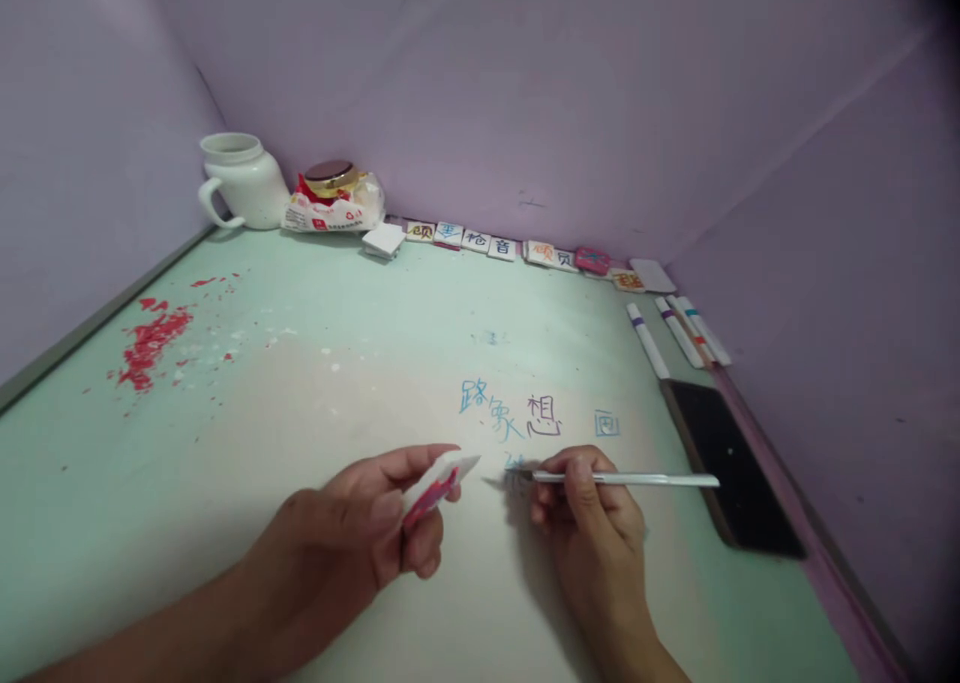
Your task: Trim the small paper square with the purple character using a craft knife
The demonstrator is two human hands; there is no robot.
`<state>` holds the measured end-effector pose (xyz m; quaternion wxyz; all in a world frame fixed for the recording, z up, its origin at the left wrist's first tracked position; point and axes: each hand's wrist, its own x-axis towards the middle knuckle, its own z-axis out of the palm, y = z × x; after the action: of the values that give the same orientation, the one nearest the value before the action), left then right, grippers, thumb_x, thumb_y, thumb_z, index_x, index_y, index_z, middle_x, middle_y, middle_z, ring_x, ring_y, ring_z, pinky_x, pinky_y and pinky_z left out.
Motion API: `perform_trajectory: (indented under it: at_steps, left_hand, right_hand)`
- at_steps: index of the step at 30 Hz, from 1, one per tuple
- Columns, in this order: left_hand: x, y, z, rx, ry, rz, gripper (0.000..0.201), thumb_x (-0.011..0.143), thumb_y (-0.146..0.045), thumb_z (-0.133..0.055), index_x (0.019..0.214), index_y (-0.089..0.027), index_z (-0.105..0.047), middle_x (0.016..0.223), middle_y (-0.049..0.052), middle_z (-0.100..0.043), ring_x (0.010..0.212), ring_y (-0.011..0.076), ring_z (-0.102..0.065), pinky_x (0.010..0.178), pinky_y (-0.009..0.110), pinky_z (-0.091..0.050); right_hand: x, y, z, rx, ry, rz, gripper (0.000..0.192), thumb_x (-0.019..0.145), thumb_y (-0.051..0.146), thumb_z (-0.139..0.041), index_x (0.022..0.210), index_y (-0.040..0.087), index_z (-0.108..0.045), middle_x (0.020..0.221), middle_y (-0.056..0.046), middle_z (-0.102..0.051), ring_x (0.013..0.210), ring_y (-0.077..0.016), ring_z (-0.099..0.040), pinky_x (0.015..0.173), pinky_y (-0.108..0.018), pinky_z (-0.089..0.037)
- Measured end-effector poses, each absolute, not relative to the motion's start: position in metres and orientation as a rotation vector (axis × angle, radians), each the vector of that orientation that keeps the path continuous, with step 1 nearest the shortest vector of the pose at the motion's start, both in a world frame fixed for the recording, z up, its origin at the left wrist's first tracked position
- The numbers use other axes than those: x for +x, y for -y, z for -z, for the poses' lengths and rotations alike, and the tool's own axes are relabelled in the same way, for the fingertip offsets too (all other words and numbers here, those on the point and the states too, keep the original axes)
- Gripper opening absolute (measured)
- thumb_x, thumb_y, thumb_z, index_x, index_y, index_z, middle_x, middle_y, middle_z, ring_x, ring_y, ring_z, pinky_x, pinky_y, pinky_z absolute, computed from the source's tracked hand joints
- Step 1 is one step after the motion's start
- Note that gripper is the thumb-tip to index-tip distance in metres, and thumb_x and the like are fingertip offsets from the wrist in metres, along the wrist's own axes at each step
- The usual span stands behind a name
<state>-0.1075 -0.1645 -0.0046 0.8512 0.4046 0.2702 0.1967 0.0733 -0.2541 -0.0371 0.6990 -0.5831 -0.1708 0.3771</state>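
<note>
My left hand (367, 518) pinches a small white tile (435, 488) between thumb and fingers. The tile is tilted, and its near face carries red and purple colouring. Level with it on the right, my right hand (592, 523) is closed around a slim silver-white craft knife (637, 479). The knife lies nearly level, its thin dark blade pointing left toward the tile but apart from it. Just beyond my hands, blue and purple characters (544, 416) are written on the tabletop (337, 403). Part of the blue writing beside the blade is hidden by my right hand.
Along the back wall stand a white mug (251, 183), a crumpled packet with a gold-rimmed lid (334, 178) on it, and a row of lettered tiles (476, 240). Several markers (649, 341) and a dark phone (727, 463) lie at right. Red shavings (154, 343) are scattered at left.
</note>
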Motion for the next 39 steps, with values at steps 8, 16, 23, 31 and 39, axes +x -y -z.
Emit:
perform_trajectory:
  at_steps: [8,16,23,31,39]
  left_hand:
    - [-0.112,0.190,0.027,2.376,-0.726,-0.771,0.038,0.082,-0.019,-0.056,0.120,-0.021,-0.057,0.108,0.011,-0.063,0.095,0.0288,-0.058,0.088,0.048,-0.042]
    - [-0.106,0.186,0.031,2.587,-0.889,-0.550,0.045,0.073,-0.022,-0.066,0.116,-0.016,-0.053,0.107,0.012,-0.061,0.097,0.0326,-0.052,0.089,0.053,-0.036]
    - [-0.103,0.184,0.033,2.514,-0.818,-0.669,0.028,0.073,-0.019,-0.062,0.101,-0.015,-0.058,0.095,0.011,-0.060,0.089,0.0302,-0.054,0.084,0.052,-0.038]
    - [-0.103,0.183,0.019,2.585,-0.590,-1.013,0.041,0.079,-0.018,-0.061,0.118,-0.012,-0.049,0.104,0.014,-0.056,0.095,0.0285,-0.053,0.094,0.055,-0.035]
    - [-0.106,0.176,0.022,2.564,-0.432,-0.906,0.059,0.091,-0.031,-0.053,0.145,-0.016,-0.033,0.131,0.020,-0.050,0.120,0.0336,-0.048,0.099,0.050,-0.042]
  right_hand:
    - [0.074,0.253,0.039,-1.273,0.359,-0.825,0.039,0.071,0.054,-0.075,0.067,0.019,-0.060,0.051,0.004,-0.055,0.045,-0.0059,-0.050,0.042,-0.014,-0.039]
    - [0.083,0.258,0.040,-1.292,0.385,-0.855,0.041,0.071,0.055,-0.075,0.068,0.017,-0.059,0.050,0.003,-0.055,0.041,-0.0076,-0.051,0.038,-0.016,-0.034]
    - [0.081,0.262,0.042,-1.339,0.471,-0.810,0.039,0.075,0.055,-0.072,0.074,0.017,-0.062,0.052,0.003,-0.058,0.041,-0.0075,-0.050,0.038,-0.017,-0.033]
    - [0.070,0.263,0.036,-1.293,0.613,-0.940,0.036,0.073,0.049,-0.074,0.087,0.017,-0.063,0.075,-0.005,-0.071,0.054,-0.0117,-0.059,0.047,-0.022,-0.044]
    - [0.074,0.272,0.029,-1.220,0.607,-0.979,0.029,0.068,0.032,-0.080,0.075,0.020,-0.056,0.055,0.006,-0.057,0.047,-0.0086,-0.052,0.045,-0.019,-0.042]
